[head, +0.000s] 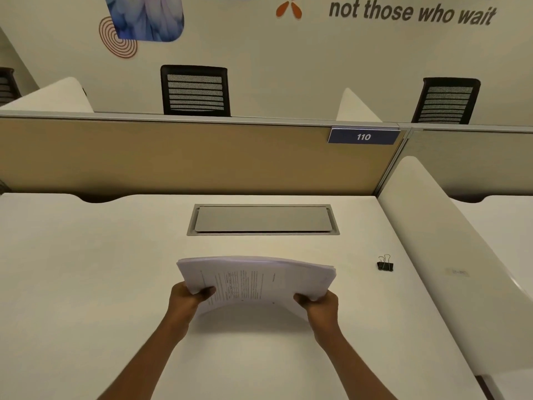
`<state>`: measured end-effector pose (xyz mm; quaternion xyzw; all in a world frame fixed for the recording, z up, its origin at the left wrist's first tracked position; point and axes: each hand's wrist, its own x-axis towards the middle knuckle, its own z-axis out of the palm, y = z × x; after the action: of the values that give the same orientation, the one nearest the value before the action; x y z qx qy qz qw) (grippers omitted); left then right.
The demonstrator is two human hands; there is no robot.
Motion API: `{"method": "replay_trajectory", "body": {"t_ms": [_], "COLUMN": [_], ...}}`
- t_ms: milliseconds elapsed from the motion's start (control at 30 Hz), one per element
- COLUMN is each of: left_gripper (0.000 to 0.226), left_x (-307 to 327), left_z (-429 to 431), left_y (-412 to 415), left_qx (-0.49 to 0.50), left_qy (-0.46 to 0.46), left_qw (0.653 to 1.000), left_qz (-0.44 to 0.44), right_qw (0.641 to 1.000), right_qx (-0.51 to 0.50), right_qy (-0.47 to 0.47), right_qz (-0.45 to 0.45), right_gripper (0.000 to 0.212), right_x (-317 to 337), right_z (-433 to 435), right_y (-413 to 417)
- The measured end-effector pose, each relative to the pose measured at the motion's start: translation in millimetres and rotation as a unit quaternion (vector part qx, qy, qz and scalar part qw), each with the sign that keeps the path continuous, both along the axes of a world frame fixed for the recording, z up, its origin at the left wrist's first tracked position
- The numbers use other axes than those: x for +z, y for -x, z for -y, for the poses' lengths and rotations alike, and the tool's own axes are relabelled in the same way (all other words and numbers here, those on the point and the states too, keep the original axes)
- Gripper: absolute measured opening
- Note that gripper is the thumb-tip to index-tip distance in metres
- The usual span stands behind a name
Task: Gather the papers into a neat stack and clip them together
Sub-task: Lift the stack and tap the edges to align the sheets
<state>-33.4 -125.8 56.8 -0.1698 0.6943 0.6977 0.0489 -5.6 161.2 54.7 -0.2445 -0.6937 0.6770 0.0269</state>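
A stack of white printed papers (pixel 256 281) is held up over the middle of the white desk (pixel 86 269), bowed upward in the centre. My left hand (pixel 187 298) grips its left edge with the thumb on top. Its right edge is gripped the same way by my right hand (pixel 320 306). The sheets' far edges look roughly aligned, slightly fanned at the right. A black binder clip (pixel 385 264) with its silver handles up lies on the desk, well to the right of the papers and apart from both hands.
A grey metal cable hatch (pixel 263 220) is set into the desk behind the papers. A tan partition (pixel 173 157) with a "110" sign closes the back. A white divider (pixel 450 255) borders the right side. Two black chairs stand beyond.
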Motion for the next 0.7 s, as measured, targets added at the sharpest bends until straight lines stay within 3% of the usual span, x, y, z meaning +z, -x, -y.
{"method": "replay_trajectory", "body": {"t_ms": [333,700], "left_gripper": [0.029,0.034], "left_x": [-1.9,-8.3], "left_z": [-1.9,3.9], "left_y": [2.5,11.7], "left_qx": [0.019,-0.041], "left_qy": [0.021,0.120], "left_qw": [1.000,0.992], "left_qz": [-0.004,-0.011], "right_qw": [1.000,0.995], "right_qx": [-0.009,0.040], "right_qy": [-0.025,-0.092], "right_qz": [-0.007,0.008], "right_gripper": [0.020,0.020], "right_x": [-2.2,-6.7], "right_z": [1.2,-5.1], "right_y": [0.3,3.3]}}
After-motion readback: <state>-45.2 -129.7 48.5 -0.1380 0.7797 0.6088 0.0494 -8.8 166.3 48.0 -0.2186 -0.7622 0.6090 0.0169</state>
